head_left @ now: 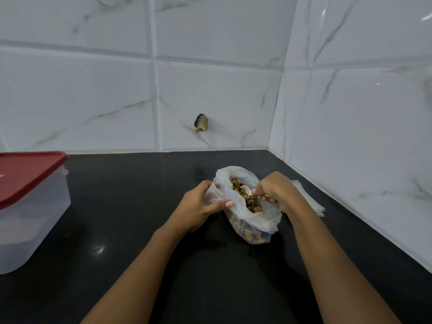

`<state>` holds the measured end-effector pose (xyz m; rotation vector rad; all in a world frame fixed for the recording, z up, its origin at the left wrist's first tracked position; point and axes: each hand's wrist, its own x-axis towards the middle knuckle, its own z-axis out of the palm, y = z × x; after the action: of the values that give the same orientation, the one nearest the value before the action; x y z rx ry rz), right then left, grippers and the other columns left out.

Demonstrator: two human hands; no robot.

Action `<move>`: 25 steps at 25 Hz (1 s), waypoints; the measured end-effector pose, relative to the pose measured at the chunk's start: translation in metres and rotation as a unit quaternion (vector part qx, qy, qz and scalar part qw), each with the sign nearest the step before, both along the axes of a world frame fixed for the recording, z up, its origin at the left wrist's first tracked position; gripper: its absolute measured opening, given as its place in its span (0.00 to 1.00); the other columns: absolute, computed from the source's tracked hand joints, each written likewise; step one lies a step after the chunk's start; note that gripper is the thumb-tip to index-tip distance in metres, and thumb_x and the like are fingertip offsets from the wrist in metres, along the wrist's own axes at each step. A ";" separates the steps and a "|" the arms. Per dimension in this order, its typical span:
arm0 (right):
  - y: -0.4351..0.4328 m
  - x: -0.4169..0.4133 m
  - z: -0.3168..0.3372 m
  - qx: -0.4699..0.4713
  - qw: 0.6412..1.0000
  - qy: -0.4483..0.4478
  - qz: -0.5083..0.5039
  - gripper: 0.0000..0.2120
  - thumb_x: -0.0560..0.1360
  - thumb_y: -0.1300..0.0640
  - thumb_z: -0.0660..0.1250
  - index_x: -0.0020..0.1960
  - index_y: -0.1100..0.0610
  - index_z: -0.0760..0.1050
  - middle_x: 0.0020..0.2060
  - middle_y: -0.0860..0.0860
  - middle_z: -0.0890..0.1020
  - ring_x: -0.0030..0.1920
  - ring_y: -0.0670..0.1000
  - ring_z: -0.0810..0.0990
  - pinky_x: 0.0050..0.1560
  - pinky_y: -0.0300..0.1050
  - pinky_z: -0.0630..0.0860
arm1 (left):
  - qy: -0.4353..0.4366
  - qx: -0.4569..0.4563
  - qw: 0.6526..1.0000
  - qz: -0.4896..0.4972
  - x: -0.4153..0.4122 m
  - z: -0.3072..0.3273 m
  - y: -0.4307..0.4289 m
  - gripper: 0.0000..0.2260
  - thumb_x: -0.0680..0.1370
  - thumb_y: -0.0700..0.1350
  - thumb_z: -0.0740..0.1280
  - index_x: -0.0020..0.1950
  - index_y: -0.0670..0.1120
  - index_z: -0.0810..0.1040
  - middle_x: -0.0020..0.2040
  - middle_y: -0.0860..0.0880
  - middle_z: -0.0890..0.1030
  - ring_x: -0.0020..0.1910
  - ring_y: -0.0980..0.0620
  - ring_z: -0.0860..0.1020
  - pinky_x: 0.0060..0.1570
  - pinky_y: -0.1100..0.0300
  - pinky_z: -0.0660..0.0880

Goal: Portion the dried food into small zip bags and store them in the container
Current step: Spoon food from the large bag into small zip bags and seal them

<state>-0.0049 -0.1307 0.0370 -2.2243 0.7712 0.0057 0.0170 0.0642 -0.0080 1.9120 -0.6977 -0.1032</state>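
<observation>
My right grip clasps a white spoon dipped into the food in the open bag. My left grip pinches the bag's left edge. Zip bags lie just behind my right grip. The container stands well left on the worktop.
</observation>
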 end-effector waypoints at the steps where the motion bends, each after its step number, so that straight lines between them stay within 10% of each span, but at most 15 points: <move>1: -0.002 -0.003 0.001 0.065 0.998 -0.010 -0.002 0.08 0.74 0.60 0.66 0.39 0.62 0.79 0.27 0.51 0.72 0.18 0.44 0.63 0.27 0.36 0.62 | -0.002 0.006 1.000 0.000 0.000 0.000 0.000 0.24 0.69 0.57 0.70 0.62 0.52 0.71 0.49 0.63 0.73 0.48 0.64 0.74 0.41 0.71 0.70; 12: -0.008 -0.026 0.013 0.245 0.966 -0.083 -0.010 0.11 0.77 0.64 0.61 0.41 0.65 0.79 0.26 0.51 0.68 0.15 0.42 0.58 0.14 0.32 0.53 | -0.064 -0.015 0.997 0.033 0.008 0.009 0.006 0.33 0.59 0.62 0.71 0.61 0.51 0.74 0.59 0.52 0.78 0.60 0.52 0.75 0.61 0.54 0.72; 25: 0.027 -0.044 0.037 0.262 0.952 -0.126 0.097 0.08 0.76 0.62 0.64 0.43 0.65 0.80 0.25 0.49 0.69 0.16 0.42 0.58 0.15 0.31 0.52 | -0.084 -0.016 0.996 0.015 0.011 0.014 0.008 0.26 0.67 0.51 0.74 0.62 0.52 0.72 0.57 0.56 0.75 0.57 0.57 0.72 0.53 0.69 0.69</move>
<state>-0.0489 -0.1037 0.0737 -1.7388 0.3526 0.0207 0.0279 0.0724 0.0065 1.9138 -0.7767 0.0880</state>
